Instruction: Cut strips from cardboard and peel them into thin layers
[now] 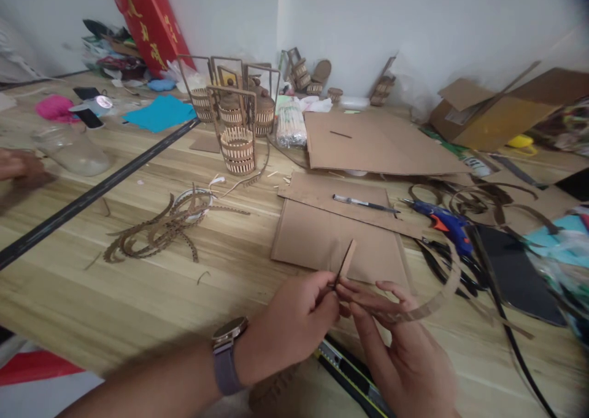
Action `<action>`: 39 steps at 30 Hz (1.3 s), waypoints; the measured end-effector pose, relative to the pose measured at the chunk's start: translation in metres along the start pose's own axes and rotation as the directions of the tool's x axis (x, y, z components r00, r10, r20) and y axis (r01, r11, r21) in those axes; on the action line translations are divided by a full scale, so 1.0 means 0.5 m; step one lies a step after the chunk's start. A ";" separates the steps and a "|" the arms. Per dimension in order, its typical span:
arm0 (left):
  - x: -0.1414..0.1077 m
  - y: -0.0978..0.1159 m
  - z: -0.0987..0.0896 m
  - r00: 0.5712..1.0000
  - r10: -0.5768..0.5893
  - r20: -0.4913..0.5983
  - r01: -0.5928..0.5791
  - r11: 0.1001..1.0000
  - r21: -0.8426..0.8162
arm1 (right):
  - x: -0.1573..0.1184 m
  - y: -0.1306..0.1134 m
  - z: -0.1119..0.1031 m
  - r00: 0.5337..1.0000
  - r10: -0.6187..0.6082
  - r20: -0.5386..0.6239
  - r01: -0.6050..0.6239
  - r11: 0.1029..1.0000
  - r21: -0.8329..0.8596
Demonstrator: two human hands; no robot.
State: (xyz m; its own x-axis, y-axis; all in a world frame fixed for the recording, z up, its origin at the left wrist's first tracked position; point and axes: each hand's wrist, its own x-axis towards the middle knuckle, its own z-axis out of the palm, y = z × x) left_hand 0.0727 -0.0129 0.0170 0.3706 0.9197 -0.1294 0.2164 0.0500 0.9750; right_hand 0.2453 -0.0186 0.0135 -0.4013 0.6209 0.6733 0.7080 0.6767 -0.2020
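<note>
My left hand (301,313), with a watch on its wrist, pinches a narrow brown cardboard strip (432,306) between thumb and fingers. The strip's short end stands up above the pinch. My right hand (400,350) holds the same strip between thumb and fingers, and its long end curls up past that hand to the right. Below the hands lies a yellow and black box cutter (347,372), partly hidden by my right hand. Just beyond them is a flat cardboard piece (317,231), with a pen (365,203) on the cardboard behind it.
Notched cardboard strips (156,231) lie tangled at left. Small slatted baskets (238,151) with tall handles stand at the back. A blue glue gun (442,221), black-handled scissors (472,270) and a phone (518,277) lie at right. Another person's hand (18,166) is near a jar (73,151).
</note>
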 end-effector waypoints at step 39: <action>0.000 -0.003 -0.002 0.998 0.008 -0.054 -0.009 1.000 -0.024 | 0.003 -0.009 -0.002 0.999 0.019 -0.026 -0.020 0.999 -0.034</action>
State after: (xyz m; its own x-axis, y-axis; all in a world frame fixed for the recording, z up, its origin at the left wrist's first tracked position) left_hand 0.0718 -0.0125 0.0155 0.3226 0.9399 -0.1116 0.1909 0.0509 0.9803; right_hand 0.2422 -0.0209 0.0160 -0.3724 0.6235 0.6874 0.7351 0.6503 -0.1917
